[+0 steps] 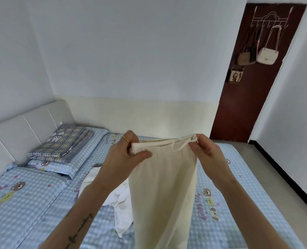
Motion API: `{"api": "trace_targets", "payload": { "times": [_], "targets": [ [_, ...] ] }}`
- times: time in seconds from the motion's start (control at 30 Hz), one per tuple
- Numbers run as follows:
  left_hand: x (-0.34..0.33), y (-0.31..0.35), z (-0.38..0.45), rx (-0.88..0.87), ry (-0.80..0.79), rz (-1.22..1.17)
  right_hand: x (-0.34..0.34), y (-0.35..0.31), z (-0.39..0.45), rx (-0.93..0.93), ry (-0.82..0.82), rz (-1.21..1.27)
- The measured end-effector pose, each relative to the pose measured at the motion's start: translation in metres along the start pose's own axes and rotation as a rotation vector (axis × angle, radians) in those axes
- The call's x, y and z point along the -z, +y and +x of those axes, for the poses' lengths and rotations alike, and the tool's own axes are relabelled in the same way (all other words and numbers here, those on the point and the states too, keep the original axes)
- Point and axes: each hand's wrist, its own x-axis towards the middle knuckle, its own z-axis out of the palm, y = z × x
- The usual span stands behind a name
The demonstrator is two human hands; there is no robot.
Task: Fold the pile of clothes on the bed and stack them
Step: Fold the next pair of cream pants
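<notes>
Far left: plaid folded bedding (63, 143) lies flat and square-edged against the padded headboard (23, 126).

Your left hand (125, 153) pinches one end of the cream garment's (164, 186) waistband; your right hand (205, 150) pinches the other end. Garment hangs upright between them over the bed (32, 194), well clear of the sheet.

Below it, the white clothes pile (119, 200) sits crumpled, unfolded.

Risk: the soft, thin, limp cloth could swing and drag the pile, or twist if one pinch slips. The loose drawstring (178, 147) could get trapped inside a fold.

Far right: bags (266, 55) hang on the dark door (256, 87).
</notes>
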Motion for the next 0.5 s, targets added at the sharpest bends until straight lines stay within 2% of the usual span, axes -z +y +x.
{"api": "trace_targets", "payload": {
  "times": [0.07,0.1,0.17,0.23,0.3,0.37,0.5],
  "targets": [
    [-0.002,0.019,0.006,0.001,-0.036,0.022,0.010,-0.003,0.001,0.022,0.005,0.036],
    [-0.002,0.028,0.009,-0.029,-0.090,0.139,0.013,-0.002,-0.001,0.028,-0.006,0.042],
    [-0.005,0.043,0.016,-0.208,-0.204,0.503,0.013,0.003,-0.008,0.029,-0.040,0.055],
    [-0.023,0.059,0.018,-0.335,-0.323,0.678,0.008,0.008,-0.017,0.026,-0.071,0.081],
    [-0.044,0.068,0.015,-0.320,-0.387,0.704,0.003,0.013,-0.027,0.008,-0.058,0.114],
    [-0.053,0.070,0.011,-0.318,-0.354,0.681,0.002,0.022,-0.037,-0.029,-0.035,0.129],
    [-0.049,0.069,0.003,-0.280,-0.297,0.549,0.013,0.050,-0.062,-0.155,-0.104,-0.030]
  ]
}}
